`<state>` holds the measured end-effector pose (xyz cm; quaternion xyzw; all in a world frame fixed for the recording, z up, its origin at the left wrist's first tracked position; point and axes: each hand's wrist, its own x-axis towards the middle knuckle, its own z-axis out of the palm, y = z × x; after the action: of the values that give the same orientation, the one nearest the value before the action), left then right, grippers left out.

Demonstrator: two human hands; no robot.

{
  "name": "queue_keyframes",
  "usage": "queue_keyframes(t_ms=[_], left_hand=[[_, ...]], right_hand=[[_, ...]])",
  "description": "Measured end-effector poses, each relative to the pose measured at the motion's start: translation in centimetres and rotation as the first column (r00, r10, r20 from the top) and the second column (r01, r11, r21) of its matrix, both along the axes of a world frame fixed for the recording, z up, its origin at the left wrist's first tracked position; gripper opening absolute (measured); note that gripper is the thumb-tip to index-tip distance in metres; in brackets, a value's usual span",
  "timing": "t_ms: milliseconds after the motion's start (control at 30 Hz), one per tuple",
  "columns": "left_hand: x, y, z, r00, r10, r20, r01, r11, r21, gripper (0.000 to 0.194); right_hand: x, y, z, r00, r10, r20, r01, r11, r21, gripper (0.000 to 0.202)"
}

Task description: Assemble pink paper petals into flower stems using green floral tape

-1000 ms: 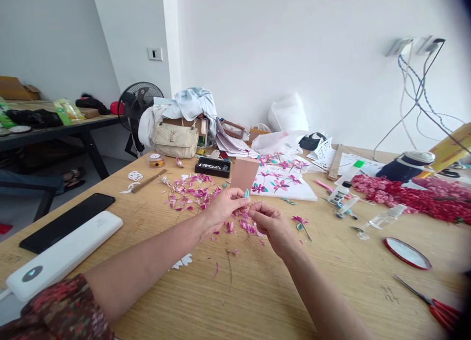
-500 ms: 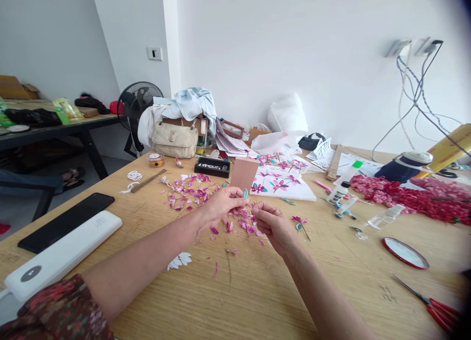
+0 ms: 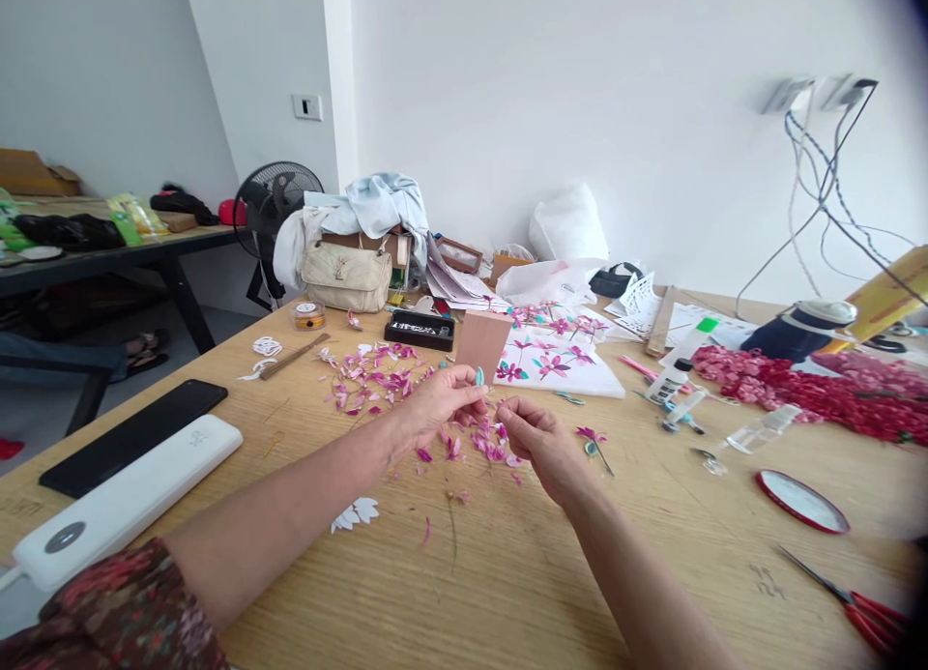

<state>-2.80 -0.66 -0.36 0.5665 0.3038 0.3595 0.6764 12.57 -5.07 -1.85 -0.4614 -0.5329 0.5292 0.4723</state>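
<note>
My left hand (image 3: 453,399) is closed in a pinch, with a small teal leaf (image 3: 479,377) standing up from its fingertips. Just to its right, my right hand (image 3: 533,433) has thumb and forefinger pressed together; whatever thin thing they may hold is too small to make out. A narrow gap separates the two hands. Below and around them lie loose pink petals (image 3: 489,446), and more pink petals (image 3: 377,375) are spread to the left. Behind my hands stands an upright pinkish board (image 3: 483,339). Finished-looking magenta flowers with teal leaves (image 3: 551,365) rest on a white sheet (image 3: 605,378).
To the right are a black-capped bottle (image 3: 668,382), a clear bottle (image 3: 761,428), a red-rimmed round dish (image 3: 802,502) and red-handled scissors (image 3: 845,593). On the left lie a white power strip-like device (image 3: 130,501) and a black slab (image 3: 137,433). A beige bag (image 3: 346,276) stands behind.
My hands stay almost in place, still pinched close together. The teal leaf has shifted and turned slightly to the left. The whole view has moved a little.
</note>
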Motion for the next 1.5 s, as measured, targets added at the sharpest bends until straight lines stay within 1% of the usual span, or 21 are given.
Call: queue_keyframes(t_ms=[200,300,367,433,533,600,733,900,1000,1100,1200,1267,1367,1500], left_hand=[[-0.2,0.1,0.4,0.998,-0.052,-0.019,0.052,0.999,-0.002,0.025],[-0.3,0.2,0.5,0.996,-0.082,-0.018,0.082,0.996,-0.023,0.026],[-0.3,0.2,0.5,0.996,-0.091,-0.011,0.091,0.995,-0.039,0.025],[-0.3,0.2,0.4,0.996,-0.09,-0.002,0.09,0.995,-0.04,0.025],[-0.3,0.2,0.5,0.998,-0.069,0.003,0.069,0.997,-0.018,0.025],[-0.2,0.2,0.5,0.999,-0.044,0.001,0.044,0.999,0.002,0.025],[0.0,0.5,0.4,1.0,0.004,-0.028,-0.003,0.999,0.048,0.024],[-0.1,0.7,0.1,1.0,0.005,-0.014,-0.004,0.998,0.057,0.025],[-0.2,0.5,0.1,1.0,0.008,0.001,-0.008,0.999,0.032,0.024],[-0.2,0.4,0.3,1.0,-0.014,0.027,0.014,1.0,-0.017,0.022],[-0.1,0.2,0.4,0.999,-0.028,0.043,0.03,0.998,-0.049,0.02],[0.0,0.2,0.4,0.998,-0.027,0.052,0.03,0.998,-0.051,0.019],[0.0,0.2,0.3,0.998,-0.013,0.055,0.015,0.999,-0.028,0.019],[0.1,0.4,0.3,1.0,0.014,-0.005,-0.014,1.0,0.027,0.016]], right_hand=[[0.2,-0.1,0.0,0.987,0.044,-0.152,-0.051,0.998,-0.04,0.032],[0.3,0.0,-0.1,0.986,0.064,-0.153,-0.07,0.997,-0.037,0.032],[0.2,0.0,-0.3,0.992,0.066,-0.107,-0.068,0.998,-0.014,0.031],[0.0,0.1,-0.4,0.998,0.05,-0.027,-0.049,0.999,0.022,0.03],[-0.2,0.1,-0.4,0.994,-0.004,0.111,-0.006,0.996,0.084,0.032],[-0.4,0.0,-0.4,0.985,-0.036,0.166,0.017,0.993,0.116,0.033],[-0.5,-0.1,-0.2,0.987,-0.057,0.149,0.038,0.992,0.123,0.033],[-0.4,-0.1,-0.2,0.994,-0.037,0.105,0.027,0.996,0.088,0.031],[-0.3,0.1,-0.6,0.98,-0.038,0.194,0.011,0.99,0.137,0.028],[-0.3,0.3,-1.1,0.934,-0.077,0.349,-0.012,0.969,0.246,0.024],[-0.5,0.4,-1.3,0.89,-0.116,0.441,-0.048,0.938,0.343,0.019],[-0.5,0.3,-1.3,0.869,-0.145,0.473,-0.058,0.92,0.388,0.017],[-0.5,0.2,-1.1,0.845,-0.202,0.495,-0.025,0.91,0.414,0.017],[-0.4,0.2,-1.0,0.874,-0.198,0.445,0.017,0.926,0.378,0.023]])
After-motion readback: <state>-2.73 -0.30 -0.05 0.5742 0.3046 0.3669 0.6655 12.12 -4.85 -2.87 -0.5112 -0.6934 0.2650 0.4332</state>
